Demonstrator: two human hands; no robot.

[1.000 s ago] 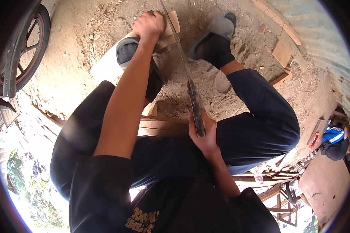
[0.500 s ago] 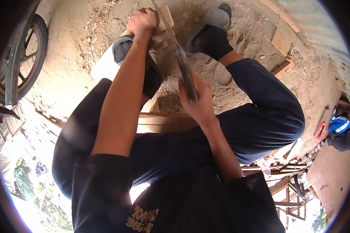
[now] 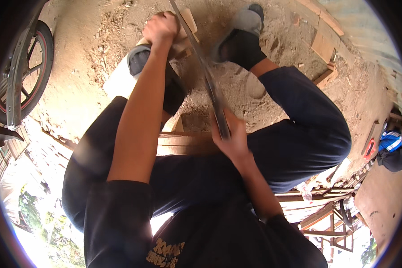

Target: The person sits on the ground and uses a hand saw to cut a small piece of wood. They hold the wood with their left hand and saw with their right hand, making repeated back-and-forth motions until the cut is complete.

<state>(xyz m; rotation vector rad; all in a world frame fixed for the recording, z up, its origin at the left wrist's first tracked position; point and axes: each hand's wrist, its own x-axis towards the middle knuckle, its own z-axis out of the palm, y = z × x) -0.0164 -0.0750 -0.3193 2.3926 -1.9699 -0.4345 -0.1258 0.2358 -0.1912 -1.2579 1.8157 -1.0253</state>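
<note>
My right hand [image 3: 231, 134] is wrapped around the dark handle of a handsaw [image 3: 193, 40], blurred by motion. Its long, narrow blade shows nearly edge-on and runs up past the top edge of the picture. Beside the blade, my left hand [image 3: 162, 27] is closed over a pale piece of wood [image 3: 188, 20], close to my left foot. The wood sticks out on the blade's far side. The blade crosses right at the wood; where the two meet is blurred. The fingertips of my left hand are partly hidden.
My feet, in dark socks and grey slippers [image 3: 251, 22], flank the work on sandy ground. A wooden board [image 3: 190, 144] lies just before my lap. A wheel [image 3: 39, 67] stands at the left. Wood offcuts [image 3: 324, 47] lie at the right by a metal sheet wall [image 3: 375, 33].
My right hand has pulled the handsaw back toward my body, along the blade's length. My left hand has stayed on the wood, shifting only slightly in the picture.
</note>
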